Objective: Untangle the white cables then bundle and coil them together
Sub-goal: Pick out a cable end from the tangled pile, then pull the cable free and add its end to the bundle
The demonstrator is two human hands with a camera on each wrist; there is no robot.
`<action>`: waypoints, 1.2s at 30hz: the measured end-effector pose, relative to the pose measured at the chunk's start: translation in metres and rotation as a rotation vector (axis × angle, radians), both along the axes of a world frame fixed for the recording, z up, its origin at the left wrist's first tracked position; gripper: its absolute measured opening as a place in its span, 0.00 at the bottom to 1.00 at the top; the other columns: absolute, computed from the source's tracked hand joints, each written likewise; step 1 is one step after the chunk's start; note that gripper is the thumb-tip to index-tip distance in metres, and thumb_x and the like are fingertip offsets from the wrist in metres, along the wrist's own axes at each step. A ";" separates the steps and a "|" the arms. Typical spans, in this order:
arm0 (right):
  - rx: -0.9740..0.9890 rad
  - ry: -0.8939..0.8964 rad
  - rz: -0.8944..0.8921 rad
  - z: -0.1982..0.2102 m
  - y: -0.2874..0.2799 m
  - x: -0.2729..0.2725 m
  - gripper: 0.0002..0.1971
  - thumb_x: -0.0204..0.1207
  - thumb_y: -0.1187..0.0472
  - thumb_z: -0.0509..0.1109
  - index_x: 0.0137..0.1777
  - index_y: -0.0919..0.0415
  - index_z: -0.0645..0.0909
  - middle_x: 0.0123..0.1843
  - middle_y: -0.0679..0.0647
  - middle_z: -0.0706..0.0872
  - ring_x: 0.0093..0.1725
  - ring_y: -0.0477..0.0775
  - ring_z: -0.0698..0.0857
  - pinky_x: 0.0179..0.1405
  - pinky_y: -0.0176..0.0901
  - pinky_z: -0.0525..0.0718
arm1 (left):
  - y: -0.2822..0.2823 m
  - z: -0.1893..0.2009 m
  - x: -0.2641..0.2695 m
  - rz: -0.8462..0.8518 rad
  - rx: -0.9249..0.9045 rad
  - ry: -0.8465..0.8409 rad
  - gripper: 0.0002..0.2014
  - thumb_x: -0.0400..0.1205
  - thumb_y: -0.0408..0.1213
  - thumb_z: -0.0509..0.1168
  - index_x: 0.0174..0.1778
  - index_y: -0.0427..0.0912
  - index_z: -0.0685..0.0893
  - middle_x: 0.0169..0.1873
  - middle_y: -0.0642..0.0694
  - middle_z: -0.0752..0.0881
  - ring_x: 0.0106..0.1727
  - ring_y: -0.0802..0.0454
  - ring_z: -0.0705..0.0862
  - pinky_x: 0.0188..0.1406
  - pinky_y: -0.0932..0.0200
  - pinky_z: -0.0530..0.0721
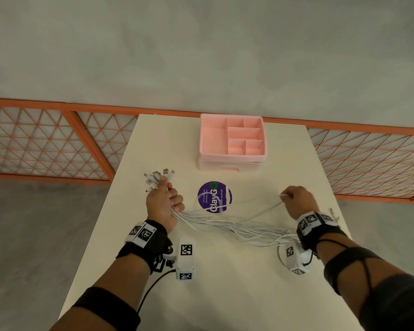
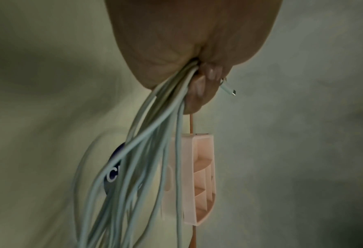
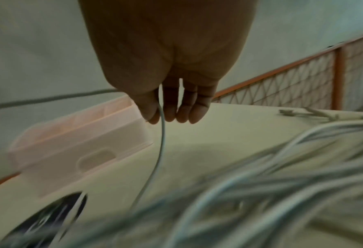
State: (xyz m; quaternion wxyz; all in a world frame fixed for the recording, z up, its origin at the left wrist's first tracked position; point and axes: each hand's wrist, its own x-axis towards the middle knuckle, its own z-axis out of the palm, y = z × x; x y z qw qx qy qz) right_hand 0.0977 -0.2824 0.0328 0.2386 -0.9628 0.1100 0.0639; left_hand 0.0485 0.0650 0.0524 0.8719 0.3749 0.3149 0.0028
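Several white cables (image 1: 237, 225) stretch in a loose sheaf across the cream table (image 1: 225, 295), from my left hand toward my right wrist. My left hand (image 1: 164, 199) grips them in a fist near one end, and their plugs (image 1: 157, 177) fan out above the fist. In the left wrist view the cables (image 2: 151, 151) hang out of the closed palm, with one plug (image 2: 229, 89) poking out beside the fingers. My right hand (image 1: 296, 199) is raised at the right and pinches a single white cable (image 3: 160, 151), lifted away from the rest. More plugs (image 3: 303, 113) lie on the table at the right.
A pink compartment tray (image 1: 232, 139) stands at the far end of the table, and a round purple sticker (image 1: 214, 197) lies between my hands. An orange lattice railing (image 1: 46, 139) runs behind the table. The table's edges are close on both sides.
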 end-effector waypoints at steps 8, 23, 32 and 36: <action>0.705 -0.090 -0.477 0.023 -0.025 0.012 0.06 0.79 0.72 0.67 0.46 0.62 0.83 0.50 0.71 0.89 0.41 0.63 0.89 0.46 0.54 0.89 | -0.005 -0.008 -0.001 -0.027 0.126 0.068 0.19 0.89 0.50 0.59 0.34 0.45 0.73 0.19 0.54 0.67 0.16 0.58 0.63 0.14 0.67 0.61; 0.510 -0.345 -0.784 0.083 -0.117 0.027 0.26 0.79 0.73 0.64 0.77 0.62 0.71 0.67 0.63 0.82 0.62 0.62 0.86 0.62 0.54 0.86 | 0.004 -0.020 -0.012 0.022 0.092 0.124 0.20 0.90 0.50 0.58 0.34 0.45 0.73 0.17 0.54 0.68 0.14 0.59 0.63 0.12 0.68 0.60; 0.074 0.315 -0.234 0.038 -0.041 -0.001 0.31 0.73 0.42 0.75 0.61 0.71 0.83 0.58 0.65 0.87 0.54 0.63 0.85 0.49 0.46 0.76 | -0.015 0.023 0.010 -0.022 0.039 -0.028 0.19 0.89 0.52 0.58 0.36 0.45 0.74 0.20 0.54 0.67 0.16 0.59 0.62 0.13 0.67 0.60; 0.561 0.229 0.260 0.060 0.072 -0.007 0.31 0.68 0.44 0.80 0.70 0.53 0.80 0.59 0.48 0.88 0.56 0.45 0.86 0.61 0.43 0.82 | -0.029 0.044 0.019 -0.076 0.053 -0.091 0.19 0.89 0.52 0.59 0.36 0.45 0.74 0.21 0.54 0.67 0.17 0.58 0.62 0.14 0.66 0.61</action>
